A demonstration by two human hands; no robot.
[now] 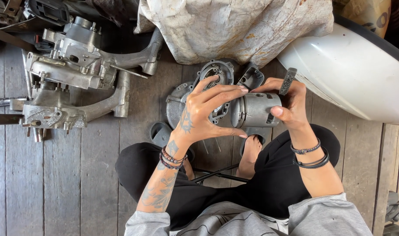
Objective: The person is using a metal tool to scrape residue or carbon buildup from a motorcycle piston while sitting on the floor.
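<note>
right hand: fingers clamped around the grey metal cylinder, held above the lap.
left hand: fingers spread, tips touching the cylinder's open end.
progress: cylinder lifted off, engine case lies on the plank floor beyond.
far left: second engine block.
hidden: cylinder's inside, dark object above the right thumb.

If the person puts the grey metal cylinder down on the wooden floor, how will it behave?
The metal cylinder looks like solid cast metal, so it is probably stiff and heavy for its size. Its round side would likely roll on the plank floor. Both the left hand and right hand steady it, which suggests weight.
</note>
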